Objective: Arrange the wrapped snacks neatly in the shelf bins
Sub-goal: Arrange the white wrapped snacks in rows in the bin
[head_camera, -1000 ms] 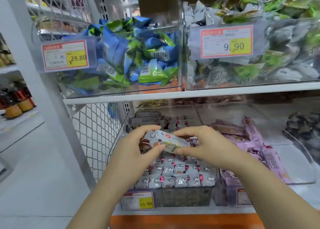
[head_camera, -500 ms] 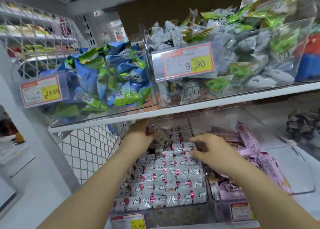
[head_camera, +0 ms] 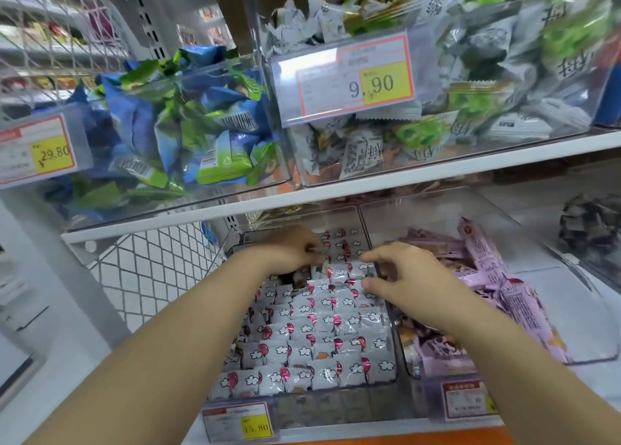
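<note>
White wrapped snacks [head_camera: 322,337] lined up in a clear bin [head_camera: 391,330] on the lower shelf.
The snacks lie in neat overlapping rows that fill the bin. At its back, the left hand [head_camera: 289,251] curls its fingers round one packet [head_camera: 317,250] of the same kind. The right hand [head_camera: 406,283] is over the rear rows with bent fingers; whether it grips anything cannot be told. Purple packets [head_camera: 480,263] lie in the neighbouring bin to the right.
</note>
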A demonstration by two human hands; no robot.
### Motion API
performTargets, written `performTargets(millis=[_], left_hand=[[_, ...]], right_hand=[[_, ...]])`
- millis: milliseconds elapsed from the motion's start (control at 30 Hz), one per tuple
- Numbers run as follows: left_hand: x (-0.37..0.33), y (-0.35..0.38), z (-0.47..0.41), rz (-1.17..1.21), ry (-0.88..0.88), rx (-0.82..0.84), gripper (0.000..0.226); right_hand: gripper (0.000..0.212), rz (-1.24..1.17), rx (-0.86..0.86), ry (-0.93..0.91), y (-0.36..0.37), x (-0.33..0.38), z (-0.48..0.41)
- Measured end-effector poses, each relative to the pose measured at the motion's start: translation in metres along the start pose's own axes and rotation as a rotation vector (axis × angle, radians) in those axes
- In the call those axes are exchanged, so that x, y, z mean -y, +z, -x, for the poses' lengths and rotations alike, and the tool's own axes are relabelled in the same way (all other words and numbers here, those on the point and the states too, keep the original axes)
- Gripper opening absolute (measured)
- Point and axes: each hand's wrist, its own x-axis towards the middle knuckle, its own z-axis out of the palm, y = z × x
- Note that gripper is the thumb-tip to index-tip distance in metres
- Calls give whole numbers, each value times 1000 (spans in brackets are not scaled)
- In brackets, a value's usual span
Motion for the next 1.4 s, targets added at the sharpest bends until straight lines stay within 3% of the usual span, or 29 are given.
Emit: performTargets(millis=[100, 300, 567, 633, 767, 900, 1267, 1400], left_hand=[[4, 8, 3, -51, 34, 115, 35], [16, 5, 5, 30, -18, 5, 24], [13, 10, -1, -16, 35, 88, 27], [18, 3, 4, 30, 29, 44, 25], [42, -4, 11, 139, -33, -203, 19], [55, 3, 14, 49, -116, -257, 21], [71, 8, 14, -18, -158, -133, 75], [67, 7, 9, 40, -163, -121, 80]], right_hand=[[40, -11, -4, -4, 0, -2, 0], [40, -9, -3, 7, 0, 0, -1], [41, 36, -25, -10, 2, 0, -4], [40, 29, -23, -14, 3, -1, -3], [39, 25, -22, -21, 4, -3, -4], [39, 39, -26, -25, 4, -2, -4], [37, 18, -38, -31, 6, -4, -5], [37, 15, -45, -36, 7, -6, -5]])
